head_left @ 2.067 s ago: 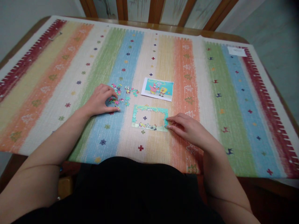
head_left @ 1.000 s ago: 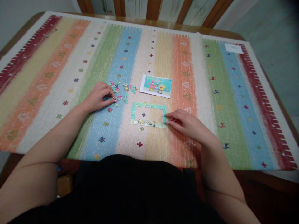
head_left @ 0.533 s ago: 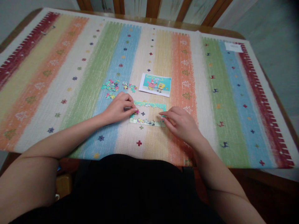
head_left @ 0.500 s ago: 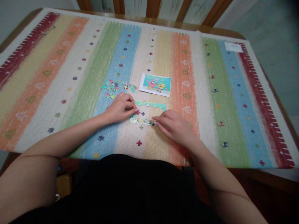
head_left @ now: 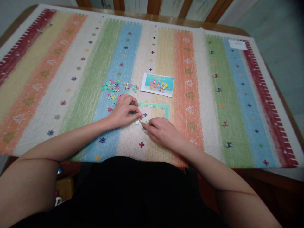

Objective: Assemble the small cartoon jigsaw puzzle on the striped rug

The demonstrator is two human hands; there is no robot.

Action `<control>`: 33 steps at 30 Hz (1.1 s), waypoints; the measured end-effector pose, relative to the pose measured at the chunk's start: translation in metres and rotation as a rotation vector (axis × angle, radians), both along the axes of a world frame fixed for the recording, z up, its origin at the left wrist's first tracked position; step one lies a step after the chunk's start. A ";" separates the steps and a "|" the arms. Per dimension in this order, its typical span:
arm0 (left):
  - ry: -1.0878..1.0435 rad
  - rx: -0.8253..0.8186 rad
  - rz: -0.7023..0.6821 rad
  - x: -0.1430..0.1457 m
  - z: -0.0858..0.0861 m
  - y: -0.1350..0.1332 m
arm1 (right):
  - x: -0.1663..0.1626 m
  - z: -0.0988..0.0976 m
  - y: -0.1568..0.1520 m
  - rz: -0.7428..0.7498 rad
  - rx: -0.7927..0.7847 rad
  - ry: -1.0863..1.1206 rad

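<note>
A partly assembled jigsaw puzzle (head_left: 166, 111) lies flat in front of me, its turquoise border joined along the top and right around an open middle. Between thumb and index finger my left hand (head_left: 124, 110) pinches a pink puzzle piece (head_left: 141, 117), just inside the puzzle's left side. My right hand (head_left: 163, 131) rests over the bottom row, hiding its right part. Its index finger is stretched toward the lower left of the puzzle, close to the pink piece, and I see nothing held in it. The other right fingers are partly hidden.
Loose puzzle pieces (head_left: 110, 85) lie in a heap beyond my left hand, with a smaller cluster (head_left: 130, 86) beside them. A printed cartoon picture (head_left: 158, 85) lies above the puzzle. A white paper (head_left: 237, 44) sits at the far right of the striped tablecloth (head_left: 95, 72).
My right hand has slid left along the bottom row, from its right end toward the pink piece. My left hand keeps its pinch and has shifted only slightly.
</note>
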State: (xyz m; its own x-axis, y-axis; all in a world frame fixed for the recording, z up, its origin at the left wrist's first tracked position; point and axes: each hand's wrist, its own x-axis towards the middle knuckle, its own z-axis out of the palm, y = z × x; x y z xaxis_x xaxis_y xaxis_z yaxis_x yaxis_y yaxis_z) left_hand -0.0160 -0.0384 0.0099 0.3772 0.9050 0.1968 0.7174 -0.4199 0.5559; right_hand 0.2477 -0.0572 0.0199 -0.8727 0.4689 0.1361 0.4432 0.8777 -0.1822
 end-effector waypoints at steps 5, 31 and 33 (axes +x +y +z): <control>0.032 0.043 -0.014 0.003 -0.001 -0.002 | -0.001 0.001 -0.001 -0.016 -0.006 -0.021; 0.099 0.124 -0.133 0.001 -0.002 -0.002 | 0.000 -0.001 0.001 -0.009 -0.013 -0.023; 0.096 0.113 -0.133 0.001 -0.002 -0.002 | 0.000 -0.002 0.001 -0.007 -0.011 -0.016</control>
